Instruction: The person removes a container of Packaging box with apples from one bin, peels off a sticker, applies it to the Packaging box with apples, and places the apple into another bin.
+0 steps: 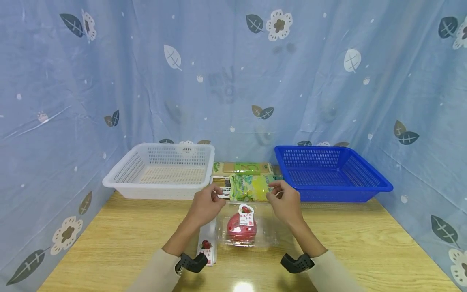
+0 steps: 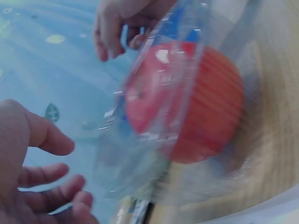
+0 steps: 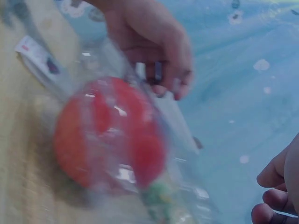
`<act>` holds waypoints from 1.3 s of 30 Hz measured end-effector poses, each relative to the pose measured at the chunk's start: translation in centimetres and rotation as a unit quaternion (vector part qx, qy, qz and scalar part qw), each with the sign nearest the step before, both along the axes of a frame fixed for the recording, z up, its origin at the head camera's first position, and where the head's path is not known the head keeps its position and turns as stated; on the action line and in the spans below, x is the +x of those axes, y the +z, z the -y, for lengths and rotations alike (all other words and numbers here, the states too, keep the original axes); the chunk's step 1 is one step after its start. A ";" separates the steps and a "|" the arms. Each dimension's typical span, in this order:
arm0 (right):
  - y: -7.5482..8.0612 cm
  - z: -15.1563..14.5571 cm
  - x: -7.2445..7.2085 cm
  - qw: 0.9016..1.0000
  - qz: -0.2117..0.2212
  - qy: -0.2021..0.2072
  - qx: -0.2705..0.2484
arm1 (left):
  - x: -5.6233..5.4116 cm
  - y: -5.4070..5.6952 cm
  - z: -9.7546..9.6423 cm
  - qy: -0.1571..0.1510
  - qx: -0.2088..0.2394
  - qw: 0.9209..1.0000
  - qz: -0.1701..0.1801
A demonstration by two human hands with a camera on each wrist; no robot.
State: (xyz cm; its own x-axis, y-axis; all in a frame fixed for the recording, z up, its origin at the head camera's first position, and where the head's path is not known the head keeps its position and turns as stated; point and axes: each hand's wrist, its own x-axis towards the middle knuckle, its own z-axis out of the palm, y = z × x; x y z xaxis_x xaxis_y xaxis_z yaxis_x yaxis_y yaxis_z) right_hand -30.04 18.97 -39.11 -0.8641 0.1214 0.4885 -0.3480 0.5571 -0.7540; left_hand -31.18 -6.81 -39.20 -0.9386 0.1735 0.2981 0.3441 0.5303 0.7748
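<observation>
A red apple [image 1: 237, 233] lies inside a clear plastic bag [image 1: 268, 233] on the table. A white label [image 1: 246, 219] with a red fruit picture is on the bag, over the apple. My left hand [image 1: 206, 207] hovers by the bag's far left corner. In the left wrist view its thumb and fingers stand apart, with nothing between them. At the far right corner is my right hand [image 1: 287, 204], its fingers loosely bent and, in the right wrist view, also apart from the bag. Both wrist views are blurred.
A strip of labels [image 1: 207, 245] lies left of the bag. Behind are a green and yellow food packet [image 1: 251, 188], a long noodle packet [image 1: 242, 168] and a dark-and-white packet [image 1: 220, 182]. A white basket [image 1: 158, 190] stands left, a blue basket [image 1: 339, 194] right.
</observation>
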 end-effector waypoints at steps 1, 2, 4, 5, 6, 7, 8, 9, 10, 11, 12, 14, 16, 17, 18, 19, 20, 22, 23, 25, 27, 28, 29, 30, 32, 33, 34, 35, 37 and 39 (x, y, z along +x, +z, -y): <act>0.2 -0.4 -0.1 1.000 -0.004 -0.005 -0.005 | 0.0 0.2 0.2 0.002 -0.006 1.000 0.014; 0.4 -0.7 -0.1 1.000 -0.006 -0.009 -0.009 | 0.1 0.4 0.5 0.002 -0.014 1.000 0.028; 0.9 -1.5 -0.2 0.999 -0.009 -0.019 -0.024 | 0.1 0.8 0.9 -0.003 -0.023 0.998 0.058; 1.1 -1.9 -0.3 0.999 -0.011 -0.025 -0.030 | 0.2 1.0 1.2 -0.007 -0.025 0.997 0.076; 1.4 -2.3 -0.3 0.999 -0.013 -0.031 -0.037 | 0.2 1.1 1.4 -0.013 -0.025 0.995 0.093; 1.6 -2.7 -0.4 0.998 -0.012 -0.038 -0.044 | 0.2 1.2 1.6 -0.021 -0.024 0.993 0.111; 1.8 -3.1 -0.4 0.998 -0.009 -0.047 -0.051 | 0.2 1.2 1.8 -0.030 -0.019 0.991 0.129; 2.0 -3.5 -0.4 0.997 -0.007 -0.054 -0.061 | 0.2 1.2 2.0 -0.038 -0.012 0.988 0.147; 2.2 -4.0 -0.4 0.996 -0.003 -0.063 -0.069 | 0.1 1.1 2.2 -0.045 -0.003 0.985 0.164; 2.4 -4.4 -0.4 0.994 0.000 -0.071 -0.077 | 0.0 1.0 2.4 -0.050 0.003 0.983 0.177; 2.5 -4.9 -0.5 0.993 0.003 -0.081 -0.087 | 0.0 0.9 2.6 -0.056 0.012 0.980 0.189; 2.6 -5.9 -0.5 0.989 0.008 -0.100 -0.110 | -0.2 0.6 2.9 -0.063 0.029 0.975 0.210; 2.7 -7.0 -0.6 0.983 0.009 -0.115 -0.140 | -0.2 0.2 3.2 -0.071 0.043 0.970 0.230; 2.8 -7.6 -0.6 0.980 0.009 -0.123 -0.155 | -0.2 0.1 3.3 -0.075 0.050 0.966 0.240; 2.8 -8.2 -0.6 0.976 0.008 -0.134 -0.169 | -0.3 0.0 3.4 -0.080 0.055 0.963 0.250; 2.8 -8.7 -0.7 0.972 0.008 -0.143 -0.186 | -0.3 -0.2 3.5 -0.085 0.061 0.960 0.259; 2.8 -9.3 -0.8 0.967 0.007 -0.153 -0.202 | -0.4 -0.3 3.5 -0.091 0.067 0.957 0.267; 2.9 -10.5 -0.9 0.957 0.006 -0.174 -0.231 | -0.5 -0.5 3.6 -0.099 0.080 0.950 0.284; 2.9 -11.0 -1.0 0.951 0.003 -0.184 -0.248 | -0.5 -0.5 3.6 -0.103 0.085 0.948 0.290; 2.8 -12.0 -1.2 0.940 -0.003 -0.207 -0.269 | -0.6 -0.7 3.6 -0.109 0.094 0.943 0.300; 2.5 -12.7 -1.3 0.932 -0.014 -0.232 -0.280 | -0.7 -0.9 3.6 -0.112 0.098 0.941 0.304; 2.3 -13.0 -1.4 0.928 -0.018 -0.244 -0.282 | -0.7 -1.0 3.6 -0.114 0.099 0.940 0.305; 2.1 -13.3 -1.5 0.924 -0.022 -0.256 -0.282 | -0.7 -1.1 3.6 -0.116 0.101 0.940 0.306; 1.8 -13.6 -1.6 0.921 -0.028 -0.269 -0.281 | -0.7 -1.2 3.6 -0.118 0.104 0.938 0.308; 1.3 -13.9 -1.7 0.909 -0.046 -0.285 -0.301 | -0.8 -1.4 3.6 -0.123 0.111 0.936 0.311; 1.0 -14.1 -1.8 0.902 -0.055 -0.292 -0.313 | -0.8 -1.4 3.6 -0.125 0.114 0.935 0.313; 0.7 -14.3 -2.0 0.896 -0.063 -0.298 -0.324 | -0.8 -1.5 3.5 -0.127 0.118 0.933 0.315; 0.4 -14.5 -2.1 0.889 -0.072 -0.303 -0.335 | -0.8 -1.5 3.5 -0.129 0.123 0.932 0.317; -0.3 -14.8 -2.3 0.876 -0.083 -0.312 -0.359 | -0.9 -1.7 3.4 -0.133 0.128 0.930 0.317; -0.9 -15.3 -2.5 0.867 -0.071 -0.323 -0.373 | -0.9 -1.7 3.4 -0.136 0.131 0.930 0.317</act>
